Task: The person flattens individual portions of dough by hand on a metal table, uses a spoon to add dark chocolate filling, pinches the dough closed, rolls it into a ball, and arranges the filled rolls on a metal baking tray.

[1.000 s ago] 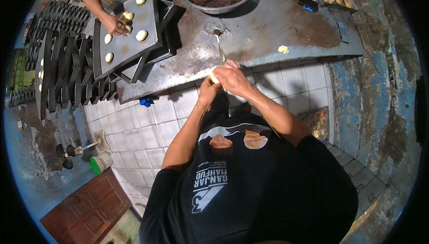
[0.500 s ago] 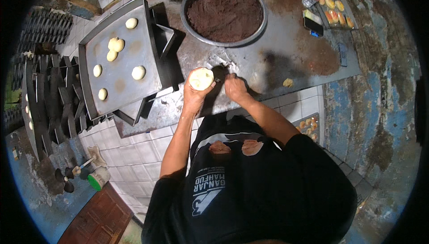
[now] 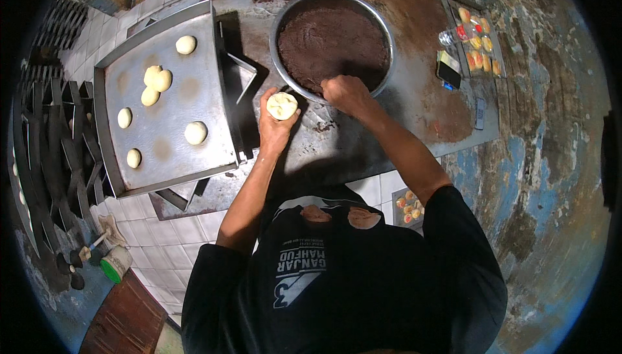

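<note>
My left hand is wrapped round a pale round piece of dough and holds it upward above the metal table. The top of the dough looks uneven and folded. At the near edge of a wide metal basin, my right hand is closed, with its fingers at the dark brown crumbly filling. Whatever those fingers grip is hidden. Left of my left hand is a large metal baking tray carrying several pale dough balls, some touching each other.
Toward the right end of the table lie a phone, a plastic bottle and a tray of baked buns. A smaller batch of buns sits below the table's front edge. Dark metal racking stands at the far left.
My right hand has moved from the tabletop near the dough up to the basin's near rim. The left hand still holds the dough. The view has shifted slightly.
</note>
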{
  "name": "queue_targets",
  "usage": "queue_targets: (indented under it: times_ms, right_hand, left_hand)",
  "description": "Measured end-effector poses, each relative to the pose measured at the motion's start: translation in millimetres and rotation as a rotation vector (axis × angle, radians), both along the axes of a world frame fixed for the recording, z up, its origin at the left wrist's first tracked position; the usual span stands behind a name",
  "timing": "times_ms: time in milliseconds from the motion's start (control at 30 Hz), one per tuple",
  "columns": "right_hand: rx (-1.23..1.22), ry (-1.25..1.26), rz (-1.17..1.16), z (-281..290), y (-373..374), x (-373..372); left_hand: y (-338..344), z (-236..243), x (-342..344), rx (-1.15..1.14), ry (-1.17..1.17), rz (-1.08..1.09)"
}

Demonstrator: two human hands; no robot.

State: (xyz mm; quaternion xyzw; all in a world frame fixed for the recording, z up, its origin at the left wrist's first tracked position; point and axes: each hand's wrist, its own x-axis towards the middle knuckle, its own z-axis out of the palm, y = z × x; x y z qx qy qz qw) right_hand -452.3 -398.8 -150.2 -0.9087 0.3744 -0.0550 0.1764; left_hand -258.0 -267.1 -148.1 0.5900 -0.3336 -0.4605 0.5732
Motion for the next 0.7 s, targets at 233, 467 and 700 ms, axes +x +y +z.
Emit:
queue_targets:
  times_ms: [233,467,700]
  right_hand:
    - [0.726,-0.264,-0.337,57.2,7.8,-7.4]
    - [-0.231,-0.252,-0.137,45.9,121.4,8.9]
    - [-0.17,-0.406,-0.026,0.8,161.3,-62.7]
  left_hand:
    - [-8.6,7.8,7.7,-0.006,-0.316,-0.015]
    - [-25.8,-2.1,-32.8,0.06,-0.513,0.036]
    - [22.3,-35.6,-27.7,0.31,-0.664,0.074]
